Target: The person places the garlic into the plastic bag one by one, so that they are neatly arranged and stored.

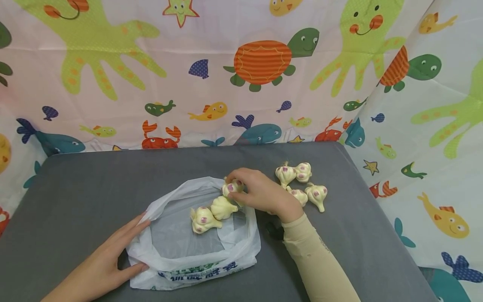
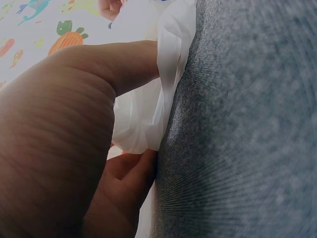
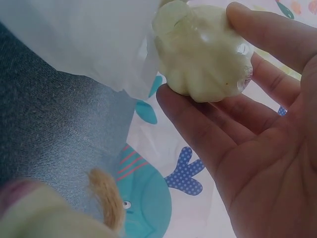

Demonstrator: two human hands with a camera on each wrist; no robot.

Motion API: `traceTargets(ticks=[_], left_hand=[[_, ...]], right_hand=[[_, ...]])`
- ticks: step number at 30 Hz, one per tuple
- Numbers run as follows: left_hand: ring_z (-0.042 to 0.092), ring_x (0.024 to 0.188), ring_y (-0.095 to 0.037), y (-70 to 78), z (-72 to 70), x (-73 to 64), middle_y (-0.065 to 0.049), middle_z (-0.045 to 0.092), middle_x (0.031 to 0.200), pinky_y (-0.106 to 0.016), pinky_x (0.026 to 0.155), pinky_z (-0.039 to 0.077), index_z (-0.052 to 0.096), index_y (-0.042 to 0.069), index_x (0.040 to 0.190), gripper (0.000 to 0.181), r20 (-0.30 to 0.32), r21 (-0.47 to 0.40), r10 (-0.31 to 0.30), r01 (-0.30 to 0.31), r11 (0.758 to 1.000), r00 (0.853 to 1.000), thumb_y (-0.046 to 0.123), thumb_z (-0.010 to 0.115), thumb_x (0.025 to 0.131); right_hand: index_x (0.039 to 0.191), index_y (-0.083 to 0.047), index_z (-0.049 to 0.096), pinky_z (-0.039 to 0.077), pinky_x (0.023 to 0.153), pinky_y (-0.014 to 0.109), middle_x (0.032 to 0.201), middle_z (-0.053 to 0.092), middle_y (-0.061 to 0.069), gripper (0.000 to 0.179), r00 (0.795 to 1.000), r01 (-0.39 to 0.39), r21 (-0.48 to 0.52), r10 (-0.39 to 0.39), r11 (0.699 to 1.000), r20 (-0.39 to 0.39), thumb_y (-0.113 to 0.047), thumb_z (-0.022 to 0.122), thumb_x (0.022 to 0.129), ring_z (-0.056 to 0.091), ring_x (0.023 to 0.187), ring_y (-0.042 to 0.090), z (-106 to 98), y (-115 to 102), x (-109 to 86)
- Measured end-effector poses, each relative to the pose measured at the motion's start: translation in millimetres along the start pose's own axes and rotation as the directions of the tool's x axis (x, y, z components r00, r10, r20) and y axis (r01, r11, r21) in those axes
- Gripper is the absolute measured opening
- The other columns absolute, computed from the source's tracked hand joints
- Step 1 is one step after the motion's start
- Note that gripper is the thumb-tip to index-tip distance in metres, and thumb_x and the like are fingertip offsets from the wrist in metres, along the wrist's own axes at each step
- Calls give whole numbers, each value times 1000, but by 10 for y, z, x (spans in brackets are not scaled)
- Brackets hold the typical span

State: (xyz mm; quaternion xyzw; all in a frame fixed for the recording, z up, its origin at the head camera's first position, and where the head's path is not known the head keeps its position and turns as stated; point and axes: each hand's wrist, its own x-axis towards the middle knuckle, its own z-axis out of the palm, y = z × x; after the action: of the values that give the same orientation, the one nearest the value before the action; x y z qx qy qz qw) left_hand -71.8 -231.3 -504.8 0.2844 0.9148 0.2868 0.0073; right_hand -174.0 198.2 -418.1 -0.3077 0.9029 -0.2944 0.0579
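A white plastic bag (image 1: 170,264) with green and blue print lies with its mouth spread wide. My left hand (image 1: 109,256) holds its left side, fingers over the rim and thumb lower down. In the left wrist view the thumb's tip is hidden behind the plastic (image 2: 173,54). Over the bag's far right rim, my right hand (image 1: 260,193) pinches a garlic bulb (image 1: 231,188) between thumb and fingers. The right wrist view shows this pale bulb (image 3: 203,59) near the fingertips, beside the plastic. A plain garlic bulb (image 1: 222,208) and a purple-marked one (image 1: 203,220) lie inside the bag.
Several more garlic bulbs (image 1: 316,194) lie clustered on the grey tabletop (image 1: 94,180), right of the bag and beyond the right wrist. A curtain (image 1: 211,37) printed with sea animals hangs behind the table and along its sides.
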Motion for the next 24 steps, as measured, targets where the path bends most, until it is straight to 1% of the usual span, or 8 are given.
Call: traceTargets(ticks=[5,11,17,24], left_hand=[[32,150,1,5,-1,-7,-1,34,176,-1,107,17,41,28,170,106,-2,-6,-2,2,1000,1000,39,99,82],[30,152,1,7,9,14,-3,34,176,0,109,16,42,24,169,109,-22,-5,32,-33,999,999,29,101,79],[31,152,0,-1,13,9,-3,33,176,0,108,15,41,25,170,109,-20,1,27,-27,1000,999,30,101,79],[30,151,1,-12,21,-4,-1,33,177,0,107,16,40,26,170,107,-17,-10,25,-25,1000,1000,33,100,81]], right_hand=[[131,-11,72,58,91,39,122,71,0,32,1000,5,-1,-5,1000,5,-21,80,102,65,104,15,8,-8,14],[131,-12,72,57,92,39,122,71,0,33,1000,-3,-4,3,1000,6,-21,81,101,64,105,16,5,-20,20],[131,-12,72,57,92,39,122,71,-1,32,1000,1,8,-1,1000,23,-22,80,102,65,105,15,35,-17,33],[129,-10,72,57,91,38,122,71,1,31,999,26,-7,-26,1000,27,-21,81,101,64,103,16,65,-37,47]])
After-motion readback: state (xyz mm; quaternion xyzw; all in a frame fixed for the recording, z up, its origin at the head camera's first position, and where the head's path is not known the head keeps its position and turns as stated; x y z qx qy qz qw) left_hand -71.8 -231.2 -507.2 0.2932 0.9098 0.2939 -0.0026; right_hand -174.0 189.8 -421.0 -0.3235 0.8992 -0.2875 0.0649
